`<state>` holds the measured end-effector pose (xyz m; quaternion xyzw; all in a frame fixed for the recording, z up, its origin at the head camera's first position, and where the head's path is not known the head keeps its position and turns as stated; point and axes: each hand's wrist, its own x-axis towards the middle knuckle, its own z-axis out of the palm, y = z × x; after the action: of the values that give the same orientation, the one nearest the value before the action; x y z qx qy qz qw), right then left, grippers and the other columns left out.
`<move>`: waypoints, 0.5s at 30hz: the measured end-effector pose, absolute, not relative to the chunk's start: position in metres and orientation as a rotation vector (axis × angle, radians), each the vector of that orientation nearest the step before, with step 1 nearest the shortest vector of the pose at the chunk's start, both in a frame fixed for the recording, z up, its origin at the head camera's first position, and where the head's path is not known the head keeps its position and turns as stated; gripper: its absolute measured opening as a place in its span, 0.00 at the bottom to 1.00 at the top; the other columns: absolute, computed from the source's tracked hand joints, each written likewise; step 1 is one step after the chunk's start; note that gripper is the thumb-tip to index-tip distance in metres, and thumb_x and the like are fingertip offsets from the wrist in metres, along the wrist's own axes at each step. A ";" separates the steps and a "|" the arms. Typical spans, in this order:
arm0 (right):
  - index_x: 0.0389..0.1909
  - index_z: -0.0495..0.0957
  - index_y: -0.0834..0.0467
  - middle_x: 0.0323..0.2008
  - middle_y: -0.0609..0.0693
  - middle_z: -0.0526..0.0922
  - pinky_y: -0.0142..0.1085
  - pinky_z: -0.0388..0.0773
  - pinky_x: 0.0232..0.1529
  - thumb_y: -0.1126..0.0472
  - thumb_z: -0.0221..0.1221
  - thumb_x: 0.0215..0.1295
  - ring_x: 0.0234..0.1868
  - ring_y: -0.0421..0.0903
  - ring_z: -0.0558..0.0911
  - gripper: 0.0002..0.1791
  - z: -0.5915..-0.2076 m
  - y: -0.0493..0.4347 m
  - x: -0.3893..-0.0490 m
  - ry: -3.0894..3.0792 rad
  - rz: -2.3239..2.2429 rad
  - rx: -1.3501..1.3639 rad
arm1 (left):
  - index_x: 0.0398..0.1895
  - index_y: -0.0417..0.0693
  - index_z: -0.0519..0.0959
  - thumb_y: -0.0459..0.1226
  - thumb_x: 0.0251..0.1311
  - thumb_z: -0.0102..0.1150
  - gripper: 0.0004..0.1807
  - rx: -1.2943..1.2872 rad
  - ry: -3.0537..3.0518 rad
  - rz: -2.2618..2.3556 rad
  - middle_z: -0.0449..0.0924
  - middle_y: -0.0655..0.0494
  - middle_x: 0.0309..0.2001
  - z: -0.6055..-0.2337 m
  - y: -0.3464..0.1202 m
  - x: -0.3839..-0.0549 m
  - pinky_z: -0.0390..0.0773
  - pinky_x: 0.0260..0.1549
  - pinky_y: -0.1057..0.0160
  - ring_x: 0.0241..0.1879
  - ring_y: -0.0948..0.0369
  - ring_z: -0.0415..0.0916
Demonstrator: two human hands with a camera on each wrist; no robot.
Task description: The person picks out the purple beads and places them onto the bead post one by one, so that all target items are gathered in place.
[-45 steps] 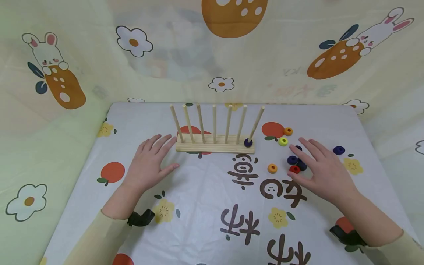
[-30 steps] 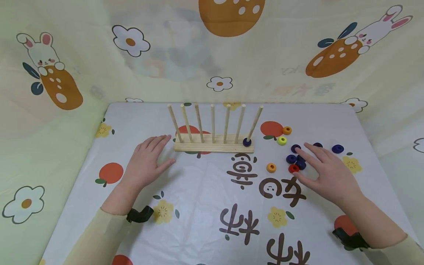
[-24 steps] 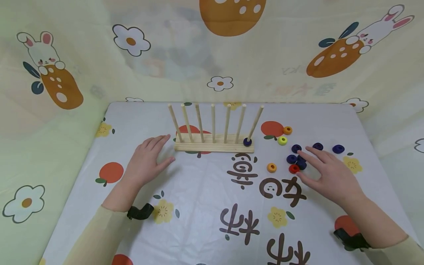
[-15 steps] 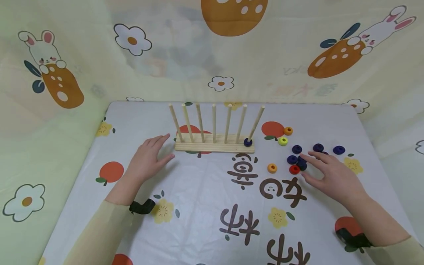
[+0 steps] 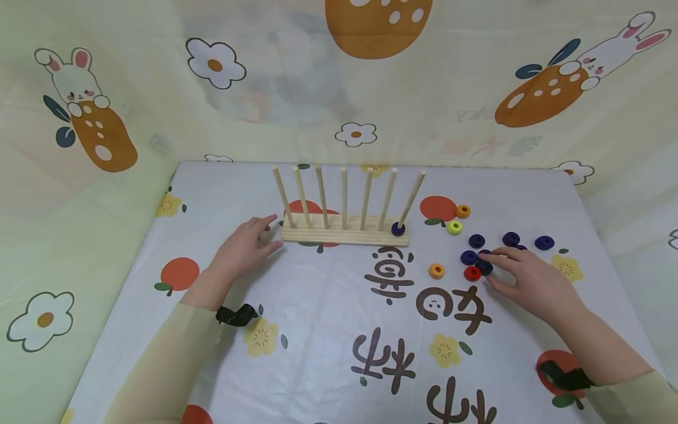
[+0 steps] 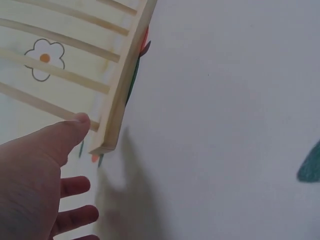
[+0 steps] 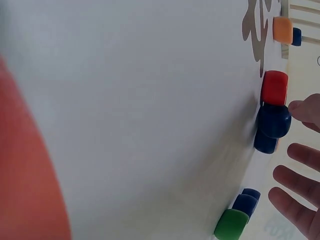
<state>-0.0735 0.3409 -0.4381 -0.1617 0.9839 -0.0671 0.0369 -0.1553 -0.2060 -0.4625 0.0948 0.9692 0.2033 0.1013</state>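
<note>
A wooden rack point(image 5: 344, 237) with a row of several upright pegs stands at the back of the table. One dark blue bead point(image 5: 398, 229) sits at the foot of its rightmost peg. My left hand point(image 5: 241, 250) is by the rack's left end, fingers relaxed and holding nothing. Over the loose beads hovers my right hand point(image 5: 537, 285), fingers apart. Its thumb is close to a dark blue bead point(image 7: 275, 121) beside a red bead point(image 5: 472, 273); whether they touch I cannot tell. A green bead point(image 7: 231, 224) appears in the right wrist view, hidden by the hand in the head view.
Orange beads point(image 5: 436, 271) and a yellow-green bead point(image 5: 454, 228) lie between the rack and my right hand. More dark blue beads point(image 5: 544, 242) are scattered behind that hand. A patterned cloth point(image 5: 307, 330) covers the table, and a printed curtain point(image 5: 286, 76) rises at the back.
My right hand has drawn slightly right and toward me, lowering its fingers and uncovering several dark blue beads. The left hand has shifted slightly and its fingers are more bent.
</note>
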 end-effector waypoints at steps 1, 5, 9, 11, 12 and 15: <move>0.62 0.78 0.55 0.56 0.63 0.77 0.58 0.76 0.47 0.57 0.70 0.57 0.56 0.64 0.75 0.29 -0.438 0.341 -0.074 3.017 -0.201 -0.497 | 0.76 0.55 0.61 0.54 0.64 0.61 0.40 0.273 2.853 0.603 0.74 0.48 0.58 -0.464 -0.206 -0.157 0.71 0.57 0.45 0.57 0.50 0.70; 0.61 0.78 0.55 0.56 0.63 0.77 0.58 0.77 0.46 0.57 0.70 0.57 0.55 0.64 0.76 0.29 -0.439 0.340 -0.076 3.003 -0.180 -0.493 | 0.76 0.57 0.62 0.55 0.64 0.61 0.39 0.245 2.822 0.612 0.74 0.50 0.55 -0.470 -0.206 -0.164 0.73 0.55 0.47 0.51 0.52 0.71; 0.61 0.78 0.55 0.55 0.64 0.77 0.57 0.77 0.46 0.57 0.70 0.58 0.55 0.64 0.76 0.29 -0.440 0.339 -0.078 2.985 -0.153 -0.491 | 0.76 0.60 0.62 0.56 0.64 0.60 0.38 0.238 2.805 0.608 0.74 0.50 0.53 -0.473 -0.205 -0.169 0.73 0.53 0.47 0.49 0.52 0.71; 0.61 0.78 0.55 0.55 0.64 0.77 0.57 0.77 0.46 0.57 0.70 0.58 0.54 0.64 0.76 0.28 -0.440 0.339 -0.079 2.977 -0.144 -0.485 | 0.76 0.62 0.62 0.57 0.64 0.59 0.38 0.236 2.796 0.608 0.74 0.51 0.52 -0.473 -0.204 -0.171 0.73 0.51 0.47 0.48 0.52 0.71; 0.61 0.79 0.55 0.54 0.64 0.77 0.57 0.77 0.46 0.57 0.70 0.58 0.54 0.64 0.76 0.28 -0.440 0.338 -0.079 2.974 -0.139 -0.480 | 0.75 0.62 0.63 0.57 0.64 0.59 0.38 0.241 2.793 0.607 0.74 0.50 0.52 -0.472 -0.203 -0.172 0.73 0.50 0.48 0.47 0.52 0.71; 0.61 0.79 0.55 0.54 0.64 0.77 0.57 0.77 0.46 0.58 0.70 0.58 0.54 0.64 0.76 0.28 -0.441 0.338 -0.080 2.967 -0.126 -0.473 | 0.75 0.64 0.64 0.57 0.64 0.59 0.36 0.252 2.787 0.593 0.73 0.51 0.49 -0.472 -0.202 -0.175 0.73 0.46 0.50 0.44 0.53 0.71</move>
<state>-0.0799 0.3377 -0.4406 -0.1568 0.9845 -0.0418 0.0671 -0.1747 -0.2021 -0.4718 0.0872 0.9647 0.2053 0.1402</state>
